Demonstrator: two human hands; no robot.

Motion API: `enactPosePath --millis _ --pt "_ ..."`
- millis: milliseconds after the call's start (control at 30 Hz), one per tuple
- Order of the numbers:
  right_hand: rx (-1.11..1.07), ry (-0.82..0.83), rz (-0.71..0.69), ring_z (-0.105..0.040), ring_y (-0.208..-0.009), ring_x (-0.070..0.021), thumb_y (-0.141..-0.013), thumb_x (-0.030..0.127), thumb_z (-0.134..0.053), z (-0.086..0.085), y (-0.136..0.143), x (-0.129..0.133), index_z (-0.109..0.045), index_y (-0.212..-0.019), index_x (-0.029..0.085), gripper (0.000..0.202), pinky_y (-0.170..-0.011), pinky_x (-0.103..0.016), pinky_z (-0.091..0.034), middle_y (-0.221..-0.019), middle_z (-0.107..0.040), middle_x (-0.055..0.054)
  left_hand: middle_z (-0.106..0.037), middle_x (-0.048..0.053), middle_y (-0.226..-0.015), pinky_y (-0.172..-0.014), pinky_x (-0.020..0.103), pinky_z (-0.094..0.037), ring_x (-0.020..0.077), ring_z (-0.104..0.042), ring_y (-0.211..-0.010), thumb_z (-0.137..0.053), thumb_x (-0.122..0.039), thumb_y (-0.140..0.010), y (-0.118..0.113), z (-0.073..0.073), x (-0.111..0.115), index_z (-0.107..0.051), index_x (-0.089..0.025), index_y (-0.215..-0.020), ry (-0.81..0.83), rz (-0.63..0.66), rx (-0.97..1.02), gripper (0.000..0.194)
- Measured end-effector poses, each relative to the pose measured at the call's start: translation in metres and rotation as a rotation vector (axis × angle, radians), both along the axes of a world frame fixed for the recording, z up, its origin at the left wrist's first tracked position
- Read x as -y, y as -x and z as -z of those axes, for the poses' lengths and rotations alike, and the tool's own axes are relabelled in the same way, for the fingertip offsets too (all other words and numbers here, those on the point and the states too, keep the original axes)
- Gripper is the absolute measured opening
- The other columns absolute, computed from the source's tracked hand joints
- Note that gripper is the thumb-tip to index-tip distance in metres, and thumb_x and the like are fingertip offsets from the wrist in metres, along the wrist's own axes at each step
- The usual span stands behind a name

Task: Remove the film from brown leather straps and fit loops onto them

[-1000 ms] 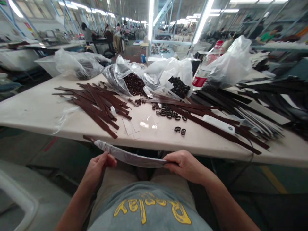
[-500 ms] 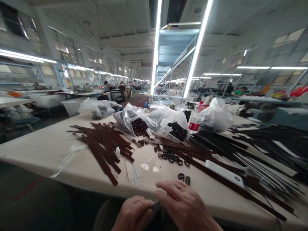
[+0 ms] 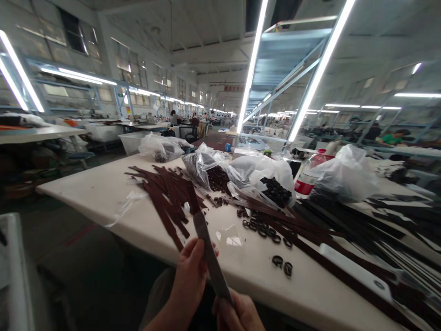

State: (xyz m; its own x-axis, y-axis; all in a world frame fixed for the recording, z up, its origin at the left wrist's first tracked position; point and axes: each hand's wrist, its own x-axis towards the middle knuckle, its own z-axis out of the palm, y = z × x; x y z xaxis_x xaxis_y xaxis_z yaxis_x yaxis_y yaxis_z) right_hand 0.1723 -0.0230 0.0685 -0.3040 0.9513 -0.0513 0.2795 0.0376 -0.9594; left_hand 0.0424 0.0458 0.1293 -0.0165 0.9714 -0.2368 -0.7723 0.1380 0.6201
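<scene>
Over the table's near edge I hold a long flat strap (image 3: 211, 255), dark brown at its far end and greyish along the nearer length. My left hand (image 3: 191, 269) pinches it about midway, thumb on top. Lower down, my right hand (image 3: 239, 312) is closed round its near end, slightly blurred. The far end of the strap reaches over a pile of dark brown strips (image 3: 165, 197). To the right of my hands lie two small dark loops (image 3: 282, 265), with several more loops (image 3: 262, 227) behind them.
Behind the loops stand plastic bags of small brown pieces (image 3: 217, 178) and black pieces (image 3: 276, 191). A red-labelled bottle (image 3: 305, 183) stands beside another bag (image 3: 347, 177). Long dark strips and a white phone-like object (image 3: 354, 271) cover the right side. The table (image 3: 86, 184) ends close to me.
The strap now stretches out between my hands, where earlier they were close together over a small grey piece. My right hand has lowered toward me. The view has turned left.
</scene>
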Motion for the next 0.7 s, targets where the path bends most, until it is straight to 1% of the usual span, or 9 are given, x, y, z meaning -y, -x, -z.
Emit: enactPosePath --millis 67,167,300,367,433,500,600,633,700 --pt "0.059 0.034 -0.003 -0.042 -0.044 -0.0104 -0.092 0.076 -0.028 -0.012 -0.014 0.003 -0.056 -0.07 0.017 0.069 -0.044 -0.021 -0.03 -0.05 -0.048 0.001 -0.072 0.002 -0.068 -0.06 0.021 -0.052 0.012 -0.064 -0.061 -0.094 -0.039 -0.05 0.005 0.011 0.006 -0.073 -0.016 -0.071 -0.033 0.086 -0.062 0.037" --pt "0.139 0.05 -0.061 -0.042 -0.045 -0.0099 -0.096 0.069 -0.028 -0.025 -0.03 0.014 -0.051 -0.064 0.018 0.065 -0.045 -0.021 -0.031 -0.05 -0.048 0.001 -0.071 0.002 -0.068 -0.058 0.02 -0.048 0.0106 -0.059 -0.059 -0.09 -0.037 -0.059 0.008 0.033 0.02 -0.076 -0.014 -0.074 -0.076 0.25 -0.175 0.031" --pt "0.164 0.088 -0.104 -0.043 -0.045 -0.0092 -0.099 0.062 -0.031 -0.025 -0.036 0.029 -0.048 -0.062 0.018 0.06 -0.046 -0.02 -0.033 -0.05 -0.049 0.002 -0.066 0.001 -0.063 -0.058 0.02 -0.043 0.0089 -0.052 -0.057 -0.088 -0.037 -0.061 0.005 0.06 0.048 -0.075 -0.012 -0.072 -0.07 0.504 -0.279 0.031" --pt "0.147 0.135 -0.106 -0.044 -0.044 -0.009 -0.099 0.062 -0.033 -0.023 -0.039 0.033 -0.048 -0.063 0.018 0.058 -0.045 -0.019 -0.033 -0.049 -0.048 0.003 -0.067 0.002 -0.067 -0.063 0.022 -0.044 0.0106 -0.055 -0.062 -0.088 -0.036 -0.062 0.004 0.067 0.06 -0.076 -0.011 -0.075 -0.087 0.602 -0.296 0.031" --pt "0.136 0.189 -0.144 -0.044 -0.043 -0.009 -0.098 0.062 -0.036 -0.022 -0.045 0.035 -0.047 -0.062 0.018 0.058 -0.045 -0.019 -0.034 -0.048 -0.048 0.003 -0.069 0.003 -0.072 -0.066 0.023 -0.046 0.0124 -0.058 -0.066 -0.089 -0.034 -0.061 0.006 0.068 0.066 -0.077 -0.012 -0.081 -0.101 0.673 -0.301 0.032" --pt "0.143 0.226 -0.208 -0.045 -0.043 -0.0092 -0.098 0.062 -0.036 -0.023 -0.054 0.037 -0.048 -0.061 0.018 0.059 -0.046 -0.019 -0.035 -0.047 -0.049 0.003 -0.072 0.005 -0.082 -0.068 0.024 -0.048 0.0145 -0.061 -0.072 -0.091 -0.031 -0.058 0.01 0.066 0.064 -0.078 -0.014 -0.093 -0.091 0.677 -0.3 0.041" --pt "0.154 0.257 -0.3 -0.047 -0.045 -0.0094 -0.099 0.06 -0.034 -0.027 -0.068 0.041 -0.051 -0.061 0.017 0.06 -0.05 -0.02 -0.038 -0.049 -0.052 0.002 -0.074 0.008 -0.097 -0.07 0.025 -0.052 0.0166 -0.064 -0.078 -0.089 -0.037 -0.06 0.023 0.061 0.048 -0.074 -0.018 -0.111 -0.064 0.517 -0.255 0.056" --pt "0.158 0.274 -0.32 -0.047 -0.045 -0.0095 -0.099 0.06 -0.034 -0.028 -0.072 0.042 -0.052 -0.061 0.017 0.061 -0.052 -0.02 -0.04 -0.049 -0.052 0.002 -0.074 0.009 -0.097 -0.069 0.025 -0.053 0.0163 -0.065 -0.077 -0.087 -0.042 -0.064 0.029 0.06 0.04 -0.074 -0.018 -0.112 -0.049 0.448 -0.23 0.055" --pt "0.154 0.336 -0.346 -0.048 -0.046 -0.0097 -0.099 0.062 -0.035 -0.027 -0.08 0.047 -0.053 -0.062 0.017 0.061 -0.053 -0.02 -0.042 -0.05 -0.053 0.001 -0.074 0.008 -0.089 -0.067 0.024 -0.054 0.015 -0.065 -0.073 -0.081 -0.049 -0.07 0.042 0.058 0.024 -0.076 -0.015 -0.104 -0.006 0.346 -0.21 0.049"
